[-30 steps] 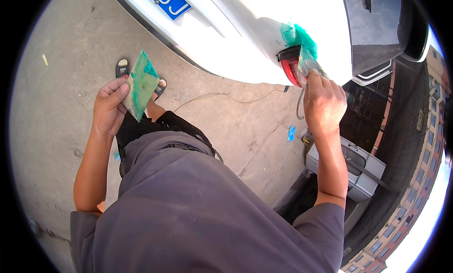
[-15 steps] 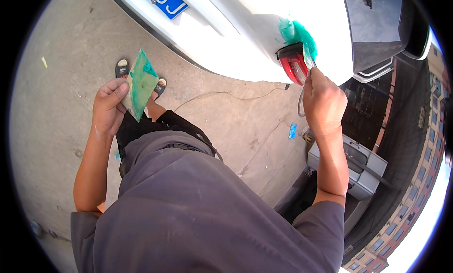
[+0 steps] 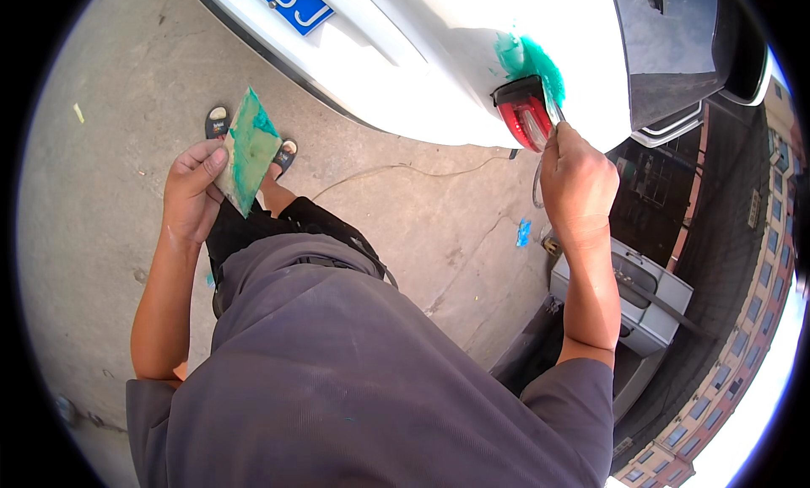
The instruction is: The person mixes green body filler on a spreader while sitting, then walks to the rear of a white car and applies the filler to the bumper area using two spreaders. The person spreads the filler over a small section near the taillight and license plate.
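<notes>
My left hand (image 3: 196,188) pinches the edge of a flat mixing board (image 3: 253,150), smeared with green filler and held out at my left. My right hand (image 3: 578,180) is closed on the handle of a putty knife (image 3: 553,108). Its thin blade lies against the white car body (image 3: 472,49), close beside the red tail light (image 3: 525,121). A patch of green filler (image 3: 540,59) covers the panel just above that lamp. Part of the handle is hidden inside my fist.
A blue number plate (image 3: 295,5) is on the car at upper left. On the concrete floor (image 3: 405,226) lie a thin cable (image 3: 363,172) and a blue scrap (image 3: 524,232). A white box-like unit (image 3: 645,298) stands beyond my right forearm. My sandalled foot (image 3: 287,155) shows below the board.
Very little differs. My right hand has shifted slightly left with the putty knife, which stays at the edge of the tail light. The board in my left hand is almost still.
</notes>
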Tool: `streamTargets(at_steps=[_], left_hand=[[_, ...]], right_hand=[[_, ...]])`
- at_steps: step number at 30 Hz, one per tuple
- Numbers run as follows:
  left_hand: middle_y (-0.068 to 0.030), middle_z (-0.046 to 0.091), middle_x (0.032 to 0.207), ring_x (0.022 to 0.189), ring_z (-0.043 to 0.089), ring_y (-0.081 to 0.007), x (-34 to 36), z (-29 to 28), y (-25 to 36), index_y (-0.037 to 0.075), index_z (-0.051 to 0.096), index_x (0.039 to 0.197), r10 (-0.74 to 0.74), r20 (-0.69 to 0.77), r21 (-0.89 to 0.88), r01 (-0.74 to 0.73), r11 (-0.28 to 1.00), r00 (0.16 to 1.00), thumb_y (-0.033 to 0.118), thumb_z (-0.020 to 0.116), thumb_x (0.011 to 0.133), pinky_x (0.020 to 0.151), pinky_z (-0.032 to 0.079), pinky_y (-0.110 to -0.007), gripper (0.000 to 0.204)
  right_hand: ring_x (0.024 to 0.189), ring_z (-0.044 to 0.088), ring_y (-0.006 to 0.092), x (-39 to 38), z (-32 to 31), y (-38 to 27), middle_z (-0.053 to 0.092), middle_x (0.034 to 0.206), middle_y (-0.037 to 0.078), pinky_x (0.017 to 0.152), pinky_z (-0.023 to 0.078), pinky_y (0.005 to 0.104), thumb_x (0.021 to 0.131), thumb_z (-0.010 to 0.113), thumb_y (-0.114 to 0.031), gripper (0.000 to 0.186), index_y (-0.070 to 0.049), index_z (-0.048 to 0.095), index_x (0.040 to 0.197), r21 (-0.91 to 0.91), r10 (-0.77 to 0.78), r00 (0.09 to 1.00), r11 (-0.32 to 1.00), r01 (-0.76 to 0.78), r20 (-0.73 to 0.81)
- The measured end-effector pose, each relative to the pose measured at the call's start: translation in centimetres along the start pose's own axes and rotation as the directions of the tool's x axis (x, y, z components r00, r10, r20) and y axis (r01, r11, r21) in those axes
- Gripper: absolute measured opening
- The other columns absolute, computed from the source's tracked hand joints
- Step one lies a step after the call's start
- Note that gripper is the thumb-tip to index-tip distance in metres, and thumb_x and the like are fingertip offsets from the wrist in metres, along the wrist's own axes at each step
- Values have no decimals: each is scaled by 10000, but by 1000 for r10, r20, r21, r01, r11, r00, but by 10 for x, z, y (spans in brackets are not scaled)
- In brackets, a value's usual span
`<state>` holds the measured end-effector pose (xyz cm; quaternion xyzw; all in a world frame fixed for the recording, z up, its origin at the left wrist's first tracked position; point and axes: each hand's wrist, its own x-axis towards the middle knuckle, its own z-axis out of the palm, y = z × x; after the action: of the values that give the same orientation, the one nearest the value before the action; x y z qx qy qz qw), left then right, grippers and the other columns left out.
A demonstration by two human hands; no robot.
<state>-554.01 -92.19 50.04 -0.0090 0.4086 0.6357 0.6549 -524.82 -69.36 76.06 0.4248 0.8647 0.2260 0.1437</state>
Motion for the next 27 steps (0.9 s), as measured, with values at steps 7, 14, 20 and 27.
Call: streamTargets(at_steps=[7, 14, 20, 27], left_hand=[[-98, 718, 1003, 884, 692, -169, 0, 1, 1, -28, 640, 1095, 4, 21, -1, -4, 1000, 1000, 161, 640, 979, 808, 552, -312, 222], [-99, 717, 1004, 886, 692, -168, 4, -1, 0, -32, 640, 1093, 2, 22, 12, -2, 1000, 1000, 162, 630, 984, 812, 551, -314, 222], [-97, 716, 999, 884, 690, -168, 4, 1, 0, -32, 640, 1094, 0, 12, 33, 0, 999, 1000, 175, 631, 984, 816, 549, -312, 235], [-83, 718, 987, 866, 688, -156, 5, 4, 2, -25, 643, 1093, -9, 40, 39, 7, 999, 999, 186, 635, 982, 792, 550, -303, 239]], right_hand=[[642, 637, 379, 0, 0, 2, 616, 683, 166, 575, 495, 459, 935, 582, -170, 198, -50, 569, 778, -21, 16, 999, 1000, -15, 35], [633, 675, 334, -2, 1, 2, 654, 668, 111, 588, 539, 445, 867, 632, -137, 118, -80, 585, 775, -61, 20, 999, 998, -17, 43], [632, 676, 332, -3, 2, 6, 652, 662, 114, 587, 538, 443, 875, 625, -137, 123, -82, 587, 771, -82, 14, 999, 997, -11, 34], [630, 669, 336, -5, 2, 11, 648, 667, 116, 577, 531, 432, 876, 629, -140, 130, -84, 590, 765, -68, 17, 999, 998, -14, 34]])
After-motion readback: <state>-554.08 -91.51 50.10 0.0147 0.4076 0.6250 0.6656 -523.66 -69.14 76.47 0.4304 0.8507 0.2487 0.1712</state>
